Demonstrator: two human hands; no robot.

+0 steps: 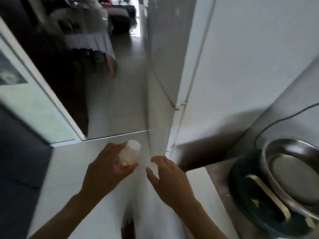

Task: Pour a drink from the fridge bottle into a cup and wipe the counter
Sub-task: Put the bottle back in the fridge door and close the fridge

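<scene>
My left hand (107, 165) grips a small translucent white plastic bottle (130, 153) with a pale yellowish drink low inside it, held in the air above the tiled floor. My right hand (166, 175) hovers just right of the bottle with its fingers spread, apart from it and holding nothing. The white fridge (241, 75) stands to the right with its door shut. No cup is in sight. The frame is blurred by motion.
A steel bowl (293, 169) rests on a dark round pan at the right edge, on a counter (215, 187). A glass sliding door (34, 104) stands at the left. A hallway with dark furniture (82, 40) stretches ahead.
</scene>
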